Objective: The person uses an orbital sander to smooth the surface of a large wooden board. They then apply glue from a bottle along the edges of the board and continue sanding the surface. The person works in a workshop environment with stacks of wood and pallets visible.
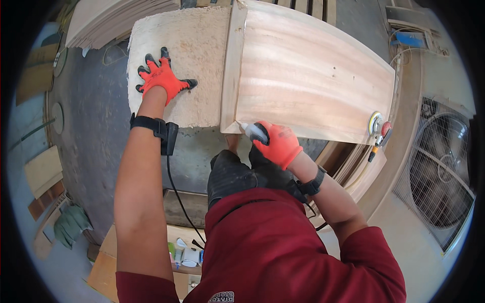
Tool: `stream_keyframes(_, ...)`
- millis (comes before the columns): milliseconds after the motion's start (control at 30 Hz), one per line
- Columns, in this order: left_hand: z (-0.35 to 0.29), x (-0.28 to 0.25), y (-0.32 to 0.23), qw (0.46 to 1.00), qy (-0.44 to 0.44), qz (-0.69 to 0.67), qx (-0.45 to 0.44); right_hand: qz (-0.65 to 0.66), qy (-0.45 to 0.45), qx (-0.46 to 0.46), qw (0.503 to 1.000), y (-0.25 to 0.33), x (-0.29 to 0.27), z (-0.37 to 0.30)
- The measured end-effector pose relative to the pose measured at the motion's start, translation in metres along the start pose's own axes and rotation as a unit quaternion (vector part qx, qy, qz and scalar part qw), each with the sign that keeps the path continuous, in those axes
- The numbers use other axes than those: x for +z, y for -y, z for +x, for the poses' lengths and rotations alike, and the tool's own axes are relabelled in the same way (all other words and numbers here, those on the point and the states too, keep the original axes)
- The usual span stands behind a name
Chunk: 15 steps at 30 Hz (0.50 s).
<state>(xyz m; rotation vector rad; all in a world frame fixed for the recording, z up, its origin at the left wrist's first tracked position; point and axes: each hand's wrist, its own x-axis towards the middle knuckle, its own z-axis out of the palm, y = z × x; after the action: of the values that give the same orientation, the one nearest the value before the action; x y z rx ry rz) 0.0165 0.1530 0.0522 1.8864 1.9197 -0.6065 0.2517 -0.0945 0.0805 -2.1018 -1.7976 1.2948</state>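
Note:
My left hand (162, 78), in a red glove with black fingertips, lies with fingers spread on a rough-surfaced pale board (202, 45). In a matching glove, my right hand (280, 145) is wrapped round a white squeeze bottle (254, 132). The bottle's narrow tip points at the near left corner of a large smooth wooden panel (313, 65). Along that panel's left side runs a raised wooden edge (233, 65), next to the rough board. Whether the tip touches the wood cannot be made out.
A round sander (376, 125) with a hose rests at the panel's near right corner. A large caged fan (438, 169) stands at the right. Stacked boards (121, 20) lie at the far left. Behind my left arm, small containers (189, 257) sit on a bench.

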Motion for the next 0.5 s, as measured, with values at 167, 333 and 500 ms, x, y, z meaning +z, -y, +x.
stream_keyframes(167, -0.001, -0.002, -0.001, 1.0, 0.0, -0.002, -0.004, -0.002, -0.001, -0.002, 1.0, 0.011, 0.011, -0.006)
stream_keyframes(333, 0.0, -0.001, -0.002, 1.0, -0.002, -0.005, 0.001, 0.017, -0.008, -0.007, 1.0, 0.015, 0.031, -0.009)
stream_keyframes(500, -0.001, -0.001, -0.001, 1.0, -0.002, -0.001, 0.002, 0.017, 0.004, 0.0, 1.0, 0.023, 0.037, -0.012)
